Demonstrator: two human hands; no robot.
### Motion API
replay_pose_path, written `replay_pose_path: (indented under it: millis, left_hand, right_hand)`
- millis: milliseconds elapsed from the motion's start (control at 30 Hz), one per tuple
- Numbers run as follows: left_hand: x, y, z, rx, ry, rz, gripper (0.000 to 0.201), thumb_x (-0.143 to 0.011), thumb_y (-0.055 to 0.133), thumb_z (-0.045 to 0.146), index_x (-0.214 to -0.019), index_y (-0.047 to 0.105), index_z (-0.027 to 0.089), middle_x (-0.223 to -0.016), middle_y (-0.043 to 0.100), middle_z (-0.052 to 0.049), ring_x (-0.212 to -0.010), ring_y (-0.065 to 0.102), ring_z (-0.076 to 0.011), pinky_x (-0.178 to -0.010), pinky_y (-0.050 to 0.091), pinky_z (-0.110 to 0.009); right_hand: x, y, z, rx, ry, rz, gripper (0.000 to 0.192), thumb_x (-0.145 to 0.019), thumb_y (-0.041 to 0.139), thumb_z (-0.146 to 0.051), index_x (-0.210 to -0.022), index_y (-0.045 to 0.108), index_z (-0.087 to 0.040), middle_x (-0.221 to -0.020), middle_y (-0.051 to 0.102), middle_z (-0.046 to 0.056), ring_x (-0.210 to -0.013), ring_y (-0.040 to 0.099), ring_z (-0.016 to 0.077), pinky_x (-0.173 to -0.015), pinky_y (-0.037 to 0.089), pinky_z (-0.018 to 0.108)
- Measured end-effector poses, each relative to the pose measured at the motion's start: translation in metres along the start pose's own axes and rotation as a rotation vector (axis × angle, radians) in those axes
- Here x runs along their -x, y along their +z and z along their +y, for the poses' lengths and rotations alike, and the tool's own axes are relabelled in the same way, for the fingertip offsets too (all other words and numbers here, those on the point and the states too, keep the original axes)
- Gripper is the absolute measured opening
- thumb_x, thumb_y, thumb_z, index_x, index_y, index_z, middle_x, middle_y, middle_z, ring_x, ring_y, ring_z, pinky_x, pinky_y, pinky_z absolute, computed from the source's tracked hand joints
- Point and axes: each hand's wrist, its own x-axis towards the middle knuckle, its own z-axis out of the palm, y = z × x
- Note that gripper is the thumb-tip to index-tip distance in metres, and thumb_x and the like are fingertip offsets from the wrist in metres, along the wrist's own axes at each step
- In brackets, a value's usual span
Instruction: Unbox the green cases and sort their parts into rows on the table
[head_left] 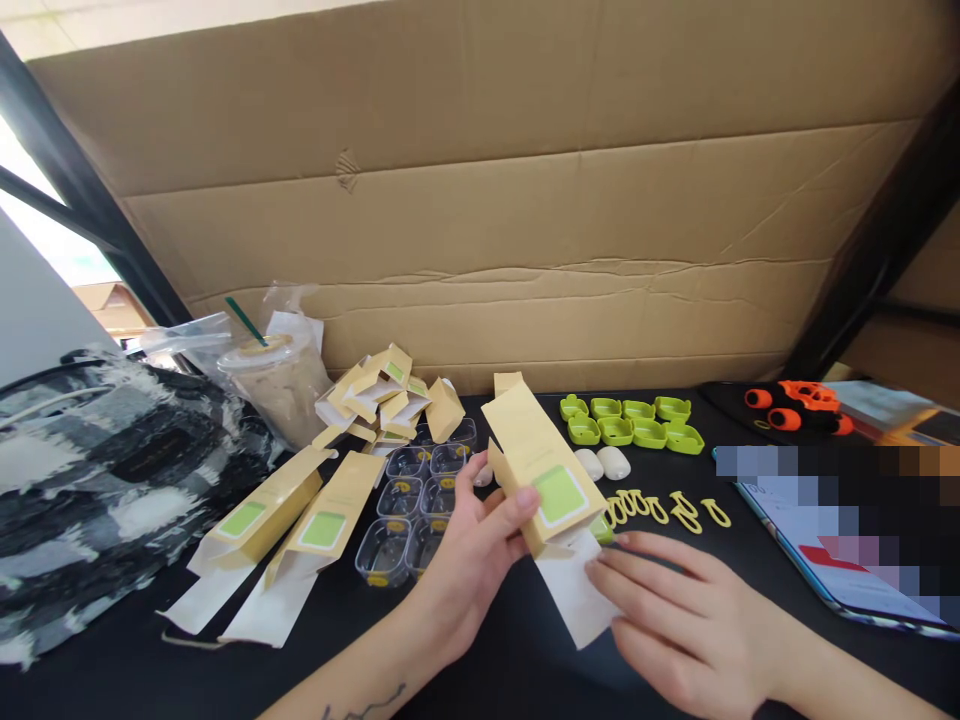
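My left hand (476,555) is wrapped round a small tan cardboard box (529,435), thumb on its front beside a green square label. The box stands tilted, and its lower end hangs open with a white inner flap (574,600) folded out. At that flap is my right hand (694,620), its fingers together and the tips against the flap's edge. A bit of a green piece (602,530) shows between the box end and my right fingertips; whether I hold it is unclear. Behind the box lie white rounded pieces (615,463) and several yellow-green loops (684,515).
Two similar boxes (326,510) lie open-ended at left, beside clear plastic containers (385,550). Further back are a pile of small boxes (382,390), an iced drink (274,385) and green cases (649,433). A plaid bag (142,480), phone (855,560) and orange toy car (806,405) flank them.
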Motion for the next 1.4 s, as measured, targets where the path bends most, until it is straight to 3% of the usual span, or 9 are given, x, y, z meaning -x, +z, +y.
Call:
replay_pose_path:
  millis: [200, 400, 500, 667, 833, 1033, 1200, 1300, 1400]
  left_hand:
    - [-0.002, -0.001, -0.003, -0.013, -0.058, -0.13, 0.039, -0.083, 0.064, 0.028, -0.116, 0.05, 0.013, -0.117, 0.064, -0.014, -0.104, 0.062, -0.0228, -0.092, 0.046, -0.034]
    - [-0.001, -0.001, -0.006, -0.042, -0.113, -0.195, 0.035, -0.086, 0.059, 0.029, -0.117, 0.053, 0.012, -0.117, 0.064, -0.014, -0.108, 0.06, -0.0241, -0.096, 0.043, -0.037]
    - [0.0, -0.001, -0.008, -0.049, -0.115, -0.21, 0.04, -0.083, 0.064, 0.028, -0.118, 0.053, 0.013, -0.116, 0.065, -0.014, -0.106, 0.061, -0.0247, -0.095, 0.044, -0.038]
    - [0.0, -0.003, -0.007, -0.065, -0.125, -0.232, 0.043, -0.078, 0.069, 0.025, -0.118, 0.056, 0.015, -0.115, 0.066, -0.012, -0.105, 0.062, -0.0242, -0.093, 0.044, -0.036]
    - [-0.001, -0.004, -0.004, -0.091, -0.143, -0.18, 0.049, -0.075, 0.071, 0.028, -0.119, 0.054, 0.013, -0.113, 0.066, -0.014, -0.101, 0.064, -0.0259, -0.088, 0.047, -0.036]
    - [0.0, -0.005, -0.005, -0.105, -0.136, -0.141, 0.057, -0.076, 0.071, 0.032, -0.125, 0.046, 0.017, -0.118, 0.064, -0.012, -0.106, 0.061, -0.0246, -0.089, 0.047, -0.034]
    - [0.0, -0.004, -0.006, -0.132, -0.119, -0.14, 0.055, -0.075, 0.072, 0.028, -0.122, 0.046, 0.016, -0.118, 0.063, -0.012, -0.107, 0.061, -0.0249, -0.089, 0.048, -0.034]
    - [0.0, -0.003, -0.006, -0.153, -0.122, -0.115, 0.058, -0.071, 0.076, 0.023, -0.119, 0.046, 0.016, -0.12, 0.063, -0.013, -0.108, 0.06, -0.0263, -0.087, 0.049, -0.035]
    - [0.0, -0.003, -0.007, -0.199, -0.104, -0.079, 0.058, -0.065, 0.079, 0.019, -0.113, 0.046, 0.016, -0.117, 0.063, -0.012, -0.105, 0.062, -0.0266, -0.085, 0.05, -0.036]
  right_hand:
    - [-0.009, -0.002, 0.0, 0.137, -0.007, 0.046, 0.028, -0.087, 0.046, -0.007, -0.088, 0.069, -0.024, -0.079, 0.076, -0.004, -0.073, 0.07, 0.0118, -0.077, 0.058, 0.025]
    - [0.0, -0.002, 0.003, 0.188, 0.022, 0.04, 0.024, -0.09, 0.05, -0.016, -0.101, 0.069, -0.024, -0.09, 0.075, -0.003, -0.099, 0.064, 0.0138, -0.101, 0.044, 0.028]
    - [0.0, 0.001, 0.001, 0.168, 0.011, 0.094, 0.025, -0.09, 0.049, -0.015, -0.096, 0.071, -0.025, -0.09, 0.074, -0.003, -0.101, 0.063, 0.014, -0.106, 0.038, 0.032]
    - [-0.004, 0.001, -0.006, 0.16, 0.015, 0.14, 0.03, -0.088, 0.047, -0.01, -0.081, 0.072, -0.027, -0.072, 0.073, -0.007, -0.079, 0.064, 0.01, -0.103, 0.039, 0.027]
    - [-0.002, 0.002, -0.012, 0.164, 0.02, 0.104, 0.035, -0.088, 0.045, -0.008, -0.073, 0.071, -0.025, -0.064, 0.07, -0.007, -0.07, 0.059, 0.0091, -0.089, 0.044, 0.02]
    - [0.003, 0.003, -0.007, 0.098, 0.06, 0.093, 0.04, -0.096, 0.033, -0.008, -0.09, 0.071, -0.02, -0.076, 0.073, -0.004, -0.081, 0.06, 0.0112, -0.092, 0.044, 0.026]
    - [-0.004, 0.001, -0.007, 0.113, 0.01, 0.024, 0.044, -0.097, 0.03, -0.012, -0.096, 0.071, -0.026, -0.067, 0.069, -0.004, -0.069, 0.059, 0.0105, -0.081, 0.046, 0.023]
    - [-0.006, 0.001, -0.009, 0.117, -0.027, 0.075, 0.037, -0.095, 0.038, -0.014, -0.092, 0.072, -0.028, -0.062, 0.067, -0.006, -0.068, 0.057, 0.0097, -0.079, 0.047, 0.02]
    - [-0.004, 0.002, -0.011, 0.085, -0.021, 0.149, 0.029, -0.092, 0.048, -0.016, -0.085, 0.072, -0.03, -0.069, 0.07, -0.008, -0.073, 0.058, 0.0099, -0.089, 0.045, 0.022]
